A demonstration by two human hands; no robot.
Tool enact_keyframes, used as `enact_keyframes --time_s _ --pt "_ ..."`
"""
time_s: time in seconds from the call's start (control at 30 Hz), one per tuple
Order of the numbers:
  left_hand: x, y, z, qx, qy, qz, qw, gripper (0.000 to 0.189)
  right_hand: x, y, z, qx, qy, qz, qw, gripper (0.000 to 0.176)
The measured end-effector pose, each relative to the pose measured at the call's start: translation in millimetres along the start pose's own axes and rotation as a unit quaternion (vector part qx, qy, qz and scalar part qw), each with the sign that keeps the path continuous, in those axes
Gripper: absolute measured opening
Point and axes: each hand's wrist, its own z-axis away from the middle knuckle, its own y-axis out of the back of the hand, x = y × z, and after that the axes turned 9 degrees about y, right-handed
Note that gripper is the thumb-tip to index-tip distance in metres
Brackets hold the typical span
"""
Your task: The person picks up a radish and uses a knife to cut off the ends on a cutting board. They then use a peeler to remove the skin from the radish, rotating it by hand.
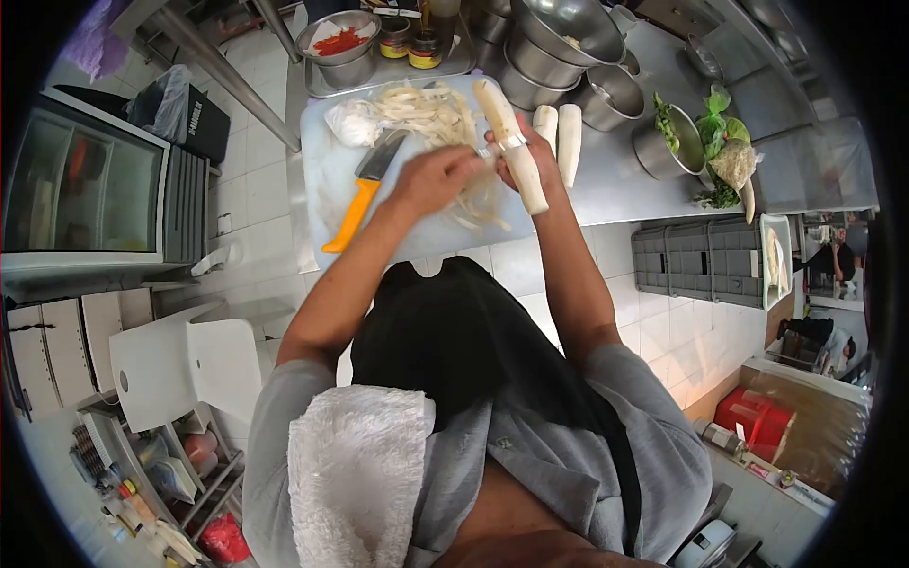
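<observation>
A long pale root vegetable (529, 177) lies in my right hand (543, 154), whose fingers wrap round its middle. My left hand (439, 180) is closed beside it, on a small peeler (499, 147) that crosses the root. Pale peelings (426, 111) are heaped on the white cutting board (327, 180), with a few strips below my hands. A knife with an orange handle (351, 216) rests on the board left of my left hand, its blade near a white crumpled bundle (352, 123). Two peeled roots (569, 142) lie side by side right of my right hand.
Behind the board are a bowl of red strips (339, 40), small jars (424, 49) and stacked metal bowls (542, 66). A metal pot with greens (668, 142) and leafy vegetables (720, 128) stand at the right. A grey crate (696, 260) is below the counter's right side.
</observation>
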Motion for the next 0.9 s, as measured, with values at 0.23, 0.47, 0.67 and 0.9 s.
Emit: enact_keyframes --time_s 0.23,0.47,0.67,0.9 --pt "-44 9 -107 0.021 0.178 -0.009 0.984 0.036 18 -4 44 0.017 -0.019 -0.002 1.0 0.058" --pt "1 23 -38 -0.079 0.201 0.124 0.968 0.027 5 11 18 0.092 -0.001 -0.089 0.992 0.061" --pt "24 5 40 -0.057 0.054 0.054 0.995 0.027 13 32 -15 0.028 -0.015 -0.046 0.998 0.058" --pt "42 3 61 -0.066 -0.001 -0.006 0.998 0.033 25 24 -25 0.033 -0.008 -0.113 0.993 0.055"
